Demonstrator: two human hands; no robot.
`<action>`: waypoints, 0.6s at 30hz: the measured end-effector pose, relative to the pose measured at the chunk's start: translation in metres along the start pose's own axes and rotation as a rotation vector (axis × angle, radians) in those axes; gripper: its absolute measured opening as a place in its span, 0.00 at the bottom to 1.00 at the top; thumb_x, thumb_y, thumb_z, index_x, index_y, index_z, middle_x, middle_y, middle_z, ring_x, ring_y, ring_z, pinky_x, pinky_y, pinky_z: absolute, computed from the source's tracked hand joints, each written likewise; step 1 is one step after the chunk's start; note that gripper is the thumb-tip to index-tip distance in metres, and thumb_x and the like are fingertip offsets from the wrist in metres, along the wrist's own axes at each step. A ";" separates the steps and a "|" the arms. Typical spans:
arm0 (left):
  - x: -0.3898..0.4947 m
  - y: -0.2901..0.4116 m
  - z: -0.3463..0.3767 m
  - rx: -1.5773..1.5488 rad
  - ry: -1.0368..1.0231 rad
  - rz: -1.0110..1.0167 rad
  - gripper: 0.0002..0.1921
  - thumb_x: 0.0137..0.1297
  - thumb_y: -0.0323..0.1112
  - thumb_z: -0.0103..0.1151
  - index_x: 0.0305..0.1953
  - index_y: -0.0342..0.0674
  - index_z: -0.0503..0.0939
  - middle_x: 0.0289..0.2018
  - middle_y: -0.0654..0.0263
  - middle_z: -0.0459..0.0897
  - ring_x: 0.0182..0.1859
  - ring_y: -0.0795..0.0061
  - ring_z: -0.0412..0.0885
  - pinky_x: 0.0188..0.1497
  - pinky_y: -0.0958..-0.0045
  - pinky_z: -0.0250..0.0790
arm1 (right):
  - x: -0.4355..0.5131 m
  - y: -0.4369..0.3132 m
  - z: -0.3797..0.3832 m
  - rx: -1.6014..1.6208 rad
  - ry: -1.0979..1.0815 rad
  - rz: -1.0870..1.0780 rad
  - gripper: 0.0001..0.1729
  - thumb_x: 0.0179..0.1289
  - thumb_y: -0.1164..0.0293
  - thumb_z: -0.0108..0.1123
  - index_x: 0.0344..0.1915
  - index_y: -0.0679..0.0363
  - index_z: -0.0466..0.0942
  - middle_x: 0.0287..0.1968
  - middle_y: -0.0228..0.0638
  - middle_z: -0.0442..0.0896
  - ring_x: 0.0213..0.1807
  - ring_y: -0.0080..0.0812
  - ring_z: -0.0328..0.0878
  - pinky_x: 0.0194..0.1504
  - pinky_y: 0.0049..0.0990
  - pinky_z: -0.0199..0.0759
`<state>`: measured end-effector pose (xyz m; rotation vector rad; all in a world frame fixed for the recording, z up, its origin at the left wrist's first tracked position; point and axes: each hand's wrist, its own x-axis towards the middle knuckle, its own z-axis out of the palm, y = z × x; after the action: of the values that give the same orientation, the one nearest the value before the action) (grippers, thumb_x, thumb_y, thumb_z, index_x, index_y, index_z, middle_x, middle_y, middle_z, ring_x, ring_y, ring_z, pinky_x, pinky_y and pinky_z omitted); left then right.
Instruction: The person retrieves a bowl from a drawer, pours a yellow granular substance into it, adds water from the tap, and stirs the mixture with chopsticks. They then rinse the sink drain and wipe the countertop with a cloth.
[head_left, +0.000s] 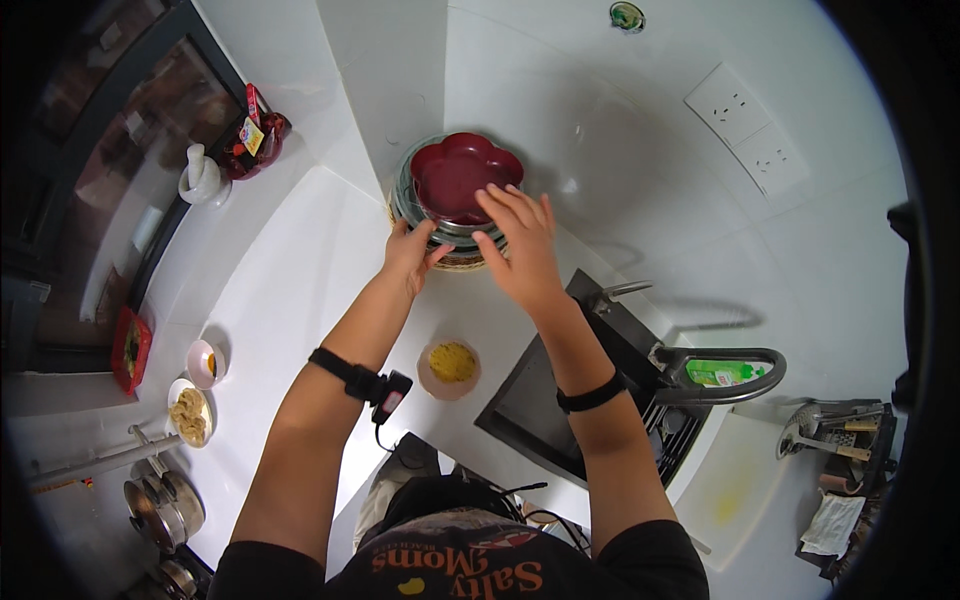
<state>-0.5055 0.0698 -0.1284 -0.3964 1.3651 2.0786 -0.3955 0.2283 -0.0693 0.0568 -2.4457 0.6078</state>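
In the corner of the counter stands a stack of bowls and trays in a woven basket (459, 262), topped by a red flower-shaped dish (461, 176). At the stack's front left, my left hand (411, 253) touches the rims below the red dish; whether it grips one cannot be told. Over the front right of the red dish is my right hand (519, 244), fingers spread and nothing held in it. Nearer to me, a pale bowl (429, 382) of yellow crumbly food (451, 362) sits on the white counter.
A black sink (525, 390) with a faucet (757, 390) lies at right, a utensil rack (847, 427) beyond. On the left are a plate of food (189, 412), a small pink bowl (204, 364), a red tray (131, 351), steel pots (169, 510), and a mortar with pestle (201, 180).
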 end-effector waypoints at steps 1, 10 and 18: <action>0.007 -0.002 0.002 -0.012 -0.006 -0.026 0.39 0.66 0.29 0.60 0.74 0.32 0.52 0.62 0.49 0.71 0.52 0.58 0.83 0.42 0.73 0.87 | -0.010 0.001 -0.002 0.045 0.031 0.063 0.26 0.65 0.68 0.64 0.63 0.55 0.76 0.62 0.38 0.78 0.68 0.43 0.69 0.74 0.56 0.46; 0.045 -0.001 0.013 0.144 0.258 0.049 0.41 0.58 0.33 0.75 0.66 0.35 0.57 0.63 0.45 0.69 0.39 0.58 0.85 0.35 0.72 0.86 | -0.148 -0.006 -0.022 0.169 -0.131 0.344 0.23 0.66 0.73 0.64 0.60 0.57 0.75 0.63 0.42 0.77 0.66 0.46 0.71 0.71 0.52 0.55; 0.041 0.005 0.002 0.442 0.280 0.119 0.44 0.63 0.42 0.72 0.73 0.40 0.56 0.55 0.52 0.74 0.41 0.65 0.83 0.37 0.69 0.85 | -0.228 -0.013 -0.017 0.399 -0.249 0.577 0.25 0.65 0.74 0.66 0.62 0.61 0.73 0.60 0.48 0.77 0.58 0.46 0.77 0.60 0.37 0.71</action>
<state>-0.5403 0.0836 -0.1467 -0.4330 2.0013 1.7846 -0.1988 0.2012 -0.1833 -0.4508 -2.5348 1.4085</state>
